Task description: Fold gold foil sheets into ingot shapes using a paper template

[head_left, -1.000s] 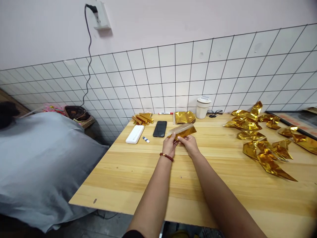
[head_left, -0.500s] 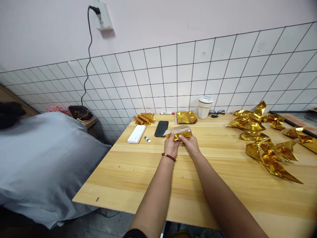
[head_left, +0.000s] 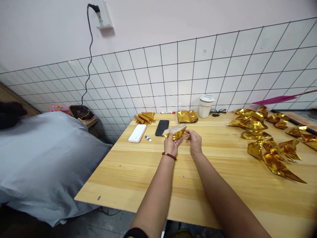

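Observation:
My left hand [head_left: 170,144], with a dark red bead bracelet on its wrist, holds a piece of folded gold foil paper [head_left: 177,135]. Its thumb lies on the near side and the fingers are underneath. The paper's pale inner side faces up along the far edge. Curled in a pinch, my right hand [head_left: 194,140] is at the right end of the paper; the exact contact of its fingertips is hard to make out. Just behind the paper lies a black phone [head_left: 162,128].
Several folded gold foil pieces [head_left: 255,135] lie at the right of the wooden table [head_left: 119,178]. Along the back are gold strips [head_left: 145,118], a red marker [head_left: 167,112], a foil stack [head_left: 187,116], a white cup [head_left: 205,106] and glasses [head_left: 219,111]. A white power bank [head_left: 137,133] lies left.
My right hand has slid from the paper's near face to its right end. The paper's right side now tapers and tilts up. A magenta object has entered at the far right.

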### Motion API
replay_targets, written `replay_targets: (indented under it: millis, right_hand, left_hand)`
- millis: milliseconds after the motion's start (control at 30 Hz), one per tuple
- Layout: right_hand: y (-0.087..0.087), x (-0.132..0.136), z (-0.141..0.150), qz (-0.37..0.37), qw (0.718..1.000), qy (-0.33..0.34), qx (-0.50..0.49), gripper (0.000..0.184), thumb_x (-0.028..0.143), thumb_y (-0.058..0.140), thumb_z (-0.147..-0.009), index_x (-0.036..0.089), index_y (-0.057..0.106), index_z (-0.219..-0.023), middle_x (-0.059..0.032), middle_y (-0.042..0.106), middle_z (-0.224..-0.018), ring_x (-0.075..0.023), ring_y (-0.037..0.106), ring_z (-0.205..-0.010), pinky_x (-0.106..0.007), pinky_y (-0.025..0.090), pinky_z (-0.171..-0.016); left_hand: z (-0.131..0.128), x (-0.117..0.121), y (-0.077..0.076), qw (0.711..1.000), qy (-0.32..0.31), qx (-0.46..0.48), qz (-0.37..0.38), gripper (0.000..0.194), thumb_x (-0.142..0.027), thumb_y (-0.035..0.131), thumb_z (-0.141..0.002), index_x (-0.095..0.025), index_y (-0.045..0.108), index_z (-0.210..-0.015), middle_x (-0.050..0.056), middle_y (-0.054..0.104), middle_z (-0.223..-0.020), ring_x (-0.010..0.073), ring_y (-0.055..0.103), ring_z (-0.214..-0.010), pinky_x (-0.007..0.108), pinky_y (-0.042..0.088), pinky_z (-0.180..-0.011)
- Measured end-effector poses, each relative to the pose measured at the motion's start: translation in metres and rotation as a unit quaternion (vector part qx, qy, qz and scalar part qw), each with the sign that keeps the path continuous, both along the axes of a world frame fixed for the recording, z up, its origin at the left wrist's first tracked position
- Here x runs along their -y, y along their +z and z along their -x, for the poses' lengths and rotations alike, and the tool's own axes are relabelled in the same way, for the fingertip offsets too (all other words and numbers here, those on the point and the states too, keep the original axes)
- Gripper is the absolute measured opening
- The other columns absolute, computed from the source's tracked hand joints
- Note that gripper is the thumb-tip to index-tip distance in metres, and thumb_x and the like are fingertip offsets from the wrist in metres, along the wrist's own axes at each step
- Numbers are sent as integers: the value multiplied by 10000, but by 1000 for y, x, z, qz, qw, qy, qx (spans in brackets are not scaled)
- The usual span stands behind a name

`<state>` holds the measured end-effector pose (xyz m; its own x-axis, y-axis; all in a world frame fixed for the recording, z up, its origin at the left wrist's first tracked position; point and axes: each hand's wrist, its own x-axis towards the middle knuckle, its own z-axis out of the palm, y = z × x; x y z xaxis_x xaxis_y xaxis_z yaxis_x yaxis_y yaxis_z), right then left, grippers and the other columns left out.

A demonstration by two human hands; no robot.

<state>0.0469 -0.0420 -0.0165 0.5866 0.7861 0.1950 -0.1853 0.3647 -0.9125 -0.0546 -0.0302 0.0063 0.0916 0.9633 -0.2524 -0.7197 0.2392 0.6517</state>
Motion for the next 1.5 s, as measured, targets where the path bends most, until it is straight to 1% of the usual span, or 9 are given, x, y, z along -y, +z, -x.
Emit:
replay_targets:
  millis: [200,300,433,600,800,1033,1200,1367,1500]
  right_hand:
    - [-2,-1,0,15,1000,-6,9,327,482,770,-630,185,651,-696,28,599,-617,-109,484,-551,-273,435,-597]
    - [0,-2,1,21,1000,-5,-21,412,464,828,-542,200,615,-775,43,595,-648,-103,496,-546,-263,439,-572]
    - [4,0,0,31,997,56,-33,464,449,808,-552,192,645,-904,53,589,-630,-103,499,-539,-268,441,-587]
    - [6,3,-1,39,994,88,-45,302,357,797,-529,190,617,-705,48,585,-590,-90,464,-528,-248,409,-564]
    - [8,5,-1,38,993,93,-59,321,243,759,-482,199,625,-770,58,614,-618,-81,441,-495,-224,367,-495]
    - [3,2,-1,49,994,92,-30,278,342,733,-566,202,679,-800,71,556,-527,-93,457,-450,-235,368,-483]
    - [2,1,-1,55,994,91,-13,188,310,690,-564,210,698,-723,50,596,-558,-84,452,-441,-231,361,-470]
    - [3,1,-1,57,994,93,-7,159,301,651,-552,212,703,-673,34,625,-576,-86,457,-441,-231,367,-465]
    - [3,1,-1,58,994,91,-11,156,297,646,-548,207,700,-664,30,631,-586,-81,459,-434,-231,368,-464]
  left_hand:
    - [1,0,-2,1000,-22,-12,-7,274,-341,609,-917,-126,637,-1086,127,747,-974,185,730,-778,371,589,-830]
    - [1,0,-2,999,-28,-14,-8,285,-364,633,-901,-129,646,-1064,112,746,-925,173,720,-744,372,584,-823]
    - [4,-2,-4,999,-37,-19,-19,312,-389,689,-856,-134,659,-1034,104,742,-915,174,709,-751,384,570,-835]
    - [8,-5,-5,998,-35,-37,-48,245,-322,714,-837,-124,679,-977,85,739,-891,171,699,-778,390,559,-875]
    - [7,-5,-1,995,-24,73,-61,261,-167,673,-839,-129,656,-1097,117,737,-1035,197,713,-931,385,531,-971]
    - [12,-7,3,991,2,136,7,377,-68,496,-851,-197,629,-1180,103,721,-1130,208,698,-1044,394,529,-971]
    - [16,-9,0,990,29,134,28,429,-9,458,-764,-207,658,-1088,64,721,-956,194,707,-989,399,528,-950]
    - [16,-11,-1,986,38,159,44,242,-11,459,-743,-192,615,-780,17,636,-731,154,693,-857,392,516,-962]
    - [15,-9,1,983,46,166,54,239,-25,444,-761,-184,623,-769,39,662,-776,148,688,-868,352,528,-933]
